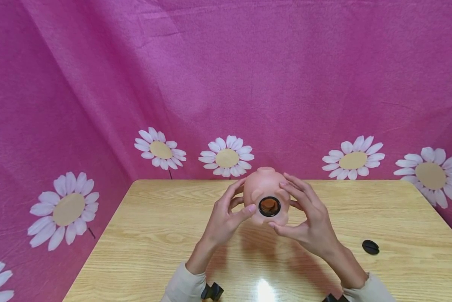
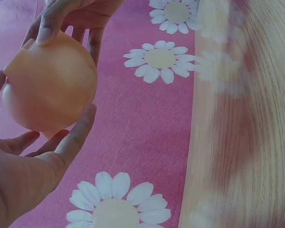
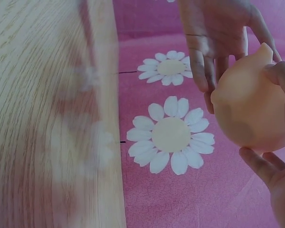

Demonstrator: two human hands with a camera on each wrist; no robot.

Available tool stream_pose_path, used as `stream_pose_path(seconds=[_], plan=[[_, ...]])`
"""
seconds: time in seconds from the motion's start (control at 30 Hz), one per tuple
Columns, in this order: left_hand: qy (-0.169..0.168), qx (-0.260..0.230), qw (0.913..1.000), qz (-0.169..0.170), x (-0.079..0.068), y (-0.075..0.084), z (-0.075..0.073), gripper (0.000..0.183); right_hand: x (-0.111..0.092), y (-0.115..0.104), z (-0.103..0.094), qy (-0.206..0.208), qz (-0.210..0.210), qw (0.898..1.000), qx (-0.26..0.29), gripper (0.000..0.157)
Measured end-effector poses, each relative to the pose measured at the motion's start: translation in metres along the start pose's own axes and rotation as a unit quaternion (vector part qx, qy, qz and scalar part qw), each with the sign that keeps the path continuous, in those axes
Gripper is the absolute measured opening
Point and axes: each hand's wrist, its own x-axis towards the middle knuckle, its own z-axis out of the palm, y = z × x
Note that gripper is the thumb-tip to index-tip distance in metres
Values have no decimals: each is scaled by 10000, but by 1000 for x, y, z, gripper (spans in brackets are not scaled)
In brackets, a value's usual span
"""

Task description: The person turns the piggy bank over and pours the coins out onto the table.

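Observation:
A round pink piggy bank (image 1: 261, 184) is held up above the table between both hands. Its underside, with stubby feet and an opening with a black rim (image 1: 270, 216), faces the head camera. My left hand (image 1: 226, 220) grips its left side, thumb close to the rim. On the other side my right hand (image 1: 312, 222) holds it, fingers over the upper side and thumb at the lower edge. Both wrist views show the smooth body of the piggy bank (image 2: 52, 85) between the hands. A black round plug (image 1: 371, 247) lies on the table, right of the right hand.
The wooden table (image 1: 154, 235) has a shiny light spot near its front. Behind it and at the left hangs a pink cloth (image 1: 248, 75) printed with white daisies. Dark wrist devices (image 1: 212, 291) sit at the sleeves.

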Motion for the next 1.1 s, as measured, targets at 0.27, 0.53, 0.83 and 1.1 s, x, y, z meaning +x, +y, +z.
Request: stream_pose_path(seconds=[0.27,0.53,0.83,1.1], plan=[[19,-100,9999,-63,0,-1,-1,76,0,-3,2,-128,-44,9999,-42,80],[69,-9,9999,-106,0,1,-1,76,-1,-2,1,-232,76,9996,-119,82],[153,-15,9999,-40,1,-1,-1,75,1,-2,-4,-508,132,9986,111,86],[-90,-399,9989,232,2,-1,-3,80,1,-7,-14,-711,1231,9878,633,86]])
